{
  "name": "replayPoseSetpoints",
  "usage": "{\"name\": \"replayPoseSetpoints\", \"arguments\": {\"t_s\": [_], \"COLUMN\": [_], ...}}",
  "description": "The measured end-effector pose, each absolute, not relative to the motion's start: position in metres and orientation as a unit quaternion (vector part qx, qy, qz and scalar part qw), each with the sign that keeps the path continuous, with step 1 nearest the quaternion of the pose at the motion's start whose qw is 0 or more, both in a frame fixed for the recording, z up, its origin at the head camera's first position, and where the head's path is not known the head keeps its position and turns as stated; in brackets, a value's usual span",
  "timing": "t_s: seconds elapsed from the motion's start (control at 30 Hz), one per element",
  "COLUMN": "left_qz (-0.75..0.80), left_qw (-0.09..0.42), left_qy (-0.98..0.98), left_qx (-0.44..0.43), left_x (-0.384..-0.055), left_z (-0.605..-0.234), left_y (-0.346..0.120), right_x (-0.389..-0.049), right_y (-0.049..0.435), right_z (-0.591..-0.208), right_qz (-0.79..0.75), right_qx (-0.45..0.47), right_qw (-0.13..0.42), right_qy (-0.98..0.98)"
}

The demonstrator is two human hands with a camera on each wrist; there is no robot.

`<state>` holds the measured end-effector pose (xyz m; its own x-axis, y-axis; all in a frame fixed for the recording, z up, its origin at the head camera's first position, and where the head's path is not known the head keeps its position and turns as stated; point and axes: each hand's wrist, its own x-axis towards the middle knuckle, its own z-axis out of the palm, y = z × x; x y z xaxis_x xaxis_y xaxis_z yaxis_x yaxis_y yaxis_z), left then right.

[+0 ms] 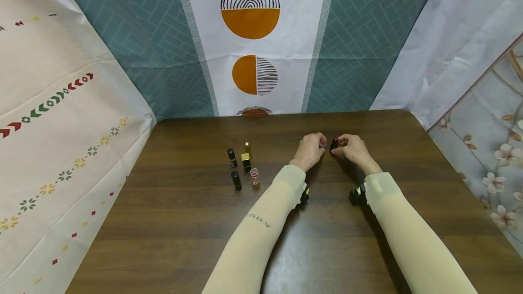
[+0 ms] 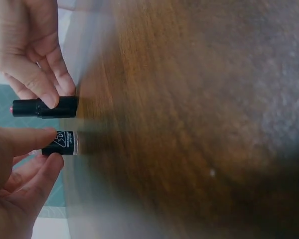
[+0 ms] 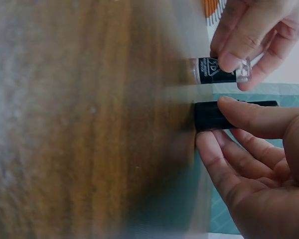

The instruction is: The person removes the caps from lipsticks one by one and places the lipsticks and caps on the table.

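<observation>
Toward the back of the table, my left hand (image 1: 308, 151) pinches a small lipstick (image 2: 62, 143) with a black printed label and a clear end, between thumb and fingers. Just to its right, my right hand (image 1: 354, 149) holds a slim black lipstick (image 3: 212, 115) upright by its lower part. A red tip tops this black lipstick (image 1: 334, 143) in the head view. Both lipsticks stand side by side with a narrow gap between them, their bases right at the tabletop.
Left of my hands stands a group of lipsticks: two black tubes (image 1: 232, 158), (image 1: 236, 180), a gold one (image 1: 248, 149), a black one with a gold top (image 1: 246, 162) and a clear-topped one (image 1: 255, 178). The brown wooden table (image 1: 171, 221) ends at a patterned cloth (image 1: 261, 80) behind.
</observation>
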<state>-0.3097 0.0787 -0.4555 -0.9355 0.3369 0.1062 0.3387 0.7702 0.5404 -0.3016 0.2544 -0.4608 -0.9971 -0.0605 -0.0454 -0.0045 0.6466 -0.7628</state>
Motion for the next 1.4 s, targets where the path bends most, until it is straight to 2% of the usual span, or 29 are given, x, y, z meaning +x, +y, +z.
{"name": "replayPoseSetpoints", "arguments": {"t_s": [0.37,0.63,0.8,1.07,1.4], "left_qz": [-0.292,-0.318,-0.342,-0.38,-0.4], "left_qw": [-0.006,-0.017,-0.016,-0.017,-0.037], "left_qy": [-0.94,-0.932,-0.923,-0.908,-0.89], "left_qx": [-0.174,-0.174,-0.176,-0.174,-0.217], "left_x": [-0.311,-0.306,-0.303,-0.301,-0.302], "left_z": [-0.453,-0.443,-0.428,-0.416,-0.4], "left_y": [0.075,0.072,0.069,0.058,0.04], "right_x": [-0.305,-0.298,-0.297,-0.298,-0.296], "right_y": [0.249,0.253,0.25,0.248,0.239], "right_z": [-0.464,-0.451,-0.443,-0.432,-0.428], "right_qz": [-0.402,-0.455,-0.469,-0.465,-0.501], "right_qx": [-0.036,-0.073,-0.076,-0.082,-0.124], "right_qw": [0.021,0.086,0.089,0.036,-0.088], "right_qy": [0.915,0.883,0.875,0.881,0.852]}}
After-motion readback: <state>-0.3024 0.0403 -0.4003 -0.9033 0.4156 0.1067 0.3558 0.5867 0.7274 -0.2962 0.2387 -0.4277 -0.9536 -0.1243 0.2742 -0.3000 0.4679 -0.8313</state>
